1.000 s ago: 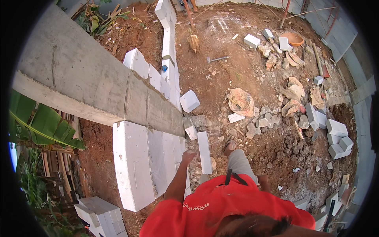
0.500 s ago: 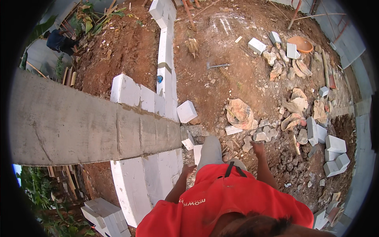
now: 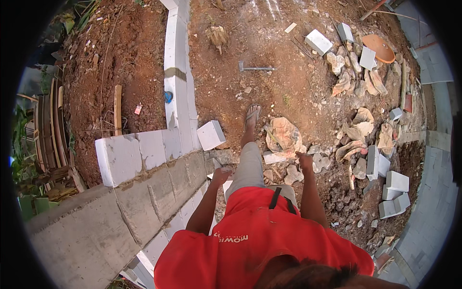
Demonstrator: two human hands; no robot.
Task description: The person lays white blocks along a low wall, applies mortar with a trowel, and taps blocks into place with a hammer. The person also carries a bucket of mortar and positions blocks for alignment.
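My left hand [image 3: 223, 174] hangs open and empty beside the grey concrete beam [image 3: 161, 192] and the low white block wall [image 3: 120, 159]. My right hand [image 3: 303, 159] is open too, near a crumpled pale sack [image 3: 284, 135] on the dirt. My foot [image 3: 251, 115] in a flip-flop is forward, just right of a loose white block [image 3: 211, 135]. A hammer-like metal tool [image 3: 257, 68] lies on the dirt beyond the foot, and a small blue object [image 3: 168, 97] sits on the far wall strip.
At the right lie loose blocks [image 3: 394, 192], stones, sacks and a round orange basin [image 3: 378, 48]. A block wall [image 3: 435, 173] bounds that side. A wooden stump [image 3: 217, 36] stands ahead. Planks [image 3: 48, 125] and plants are at the left.
I have stepped forward, with one leg now stretched ahead past the loose block. Both hands have moved with me, and the view has swung, bringing the beam diagonally lower left.
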